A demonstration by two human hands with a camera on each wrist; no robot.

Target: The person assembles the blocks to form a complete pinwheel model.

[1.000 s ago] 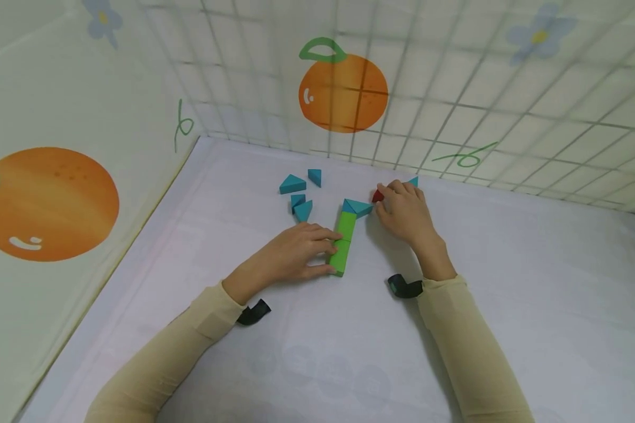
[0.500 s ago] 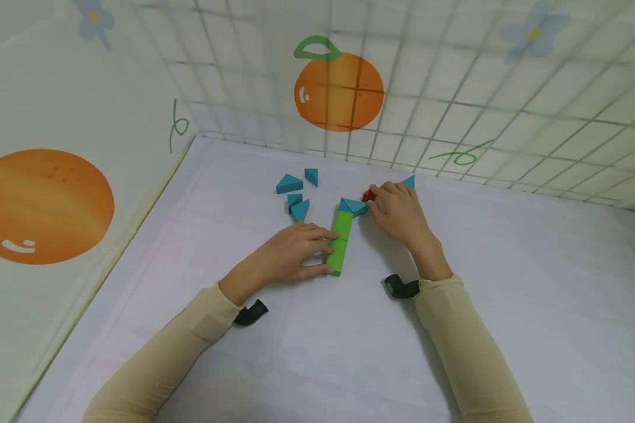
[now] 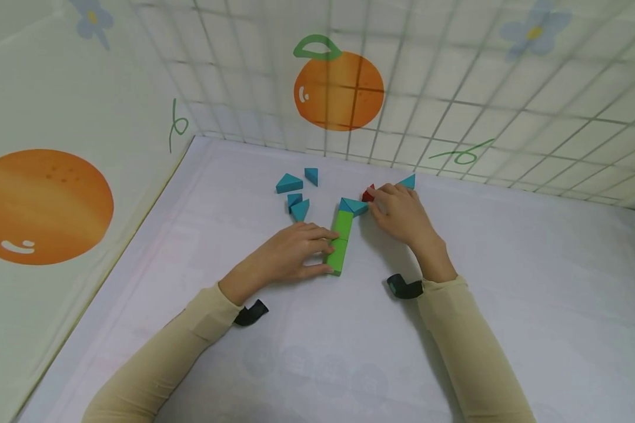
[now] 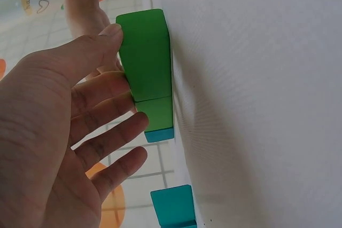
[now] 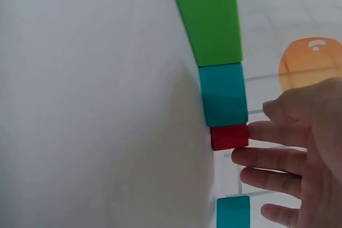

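Note:
Two green rectangular blocks (image 3: 338, 254) lie end to end on the white cloth. My left hand (image 3: 291, 252) rests beside them, thumb and fingertips touching their left side, fingers mostly straight in the left wrist view. At the far end of the green row sit teal triangular blocks (image 3: 357, 207), joined edge to edge. Against them stands a red block (image 3: 368, 194), partly covered by my right hand (image 3: 402, 212). In the right wrist view the extended fingertips are right at the red block's side, with the thumb apart from it. Behind that hand another teal triangle (image 3: 410, 181) shows.
Several loose teal triangular blocks (image 3: 289, 183) lie left of the green row. A black curved wrist piece (image 3: 404, 286) sits below the right wrist, another (image 3: 251, 313) below the left. A curtain with orange prints (image 3: 340, 91) borders the far side.
My right hand has shifted slightly left, bringing the red block closer to the teal triangles; more of the red block now shows. My left hand stays at the green blocks.

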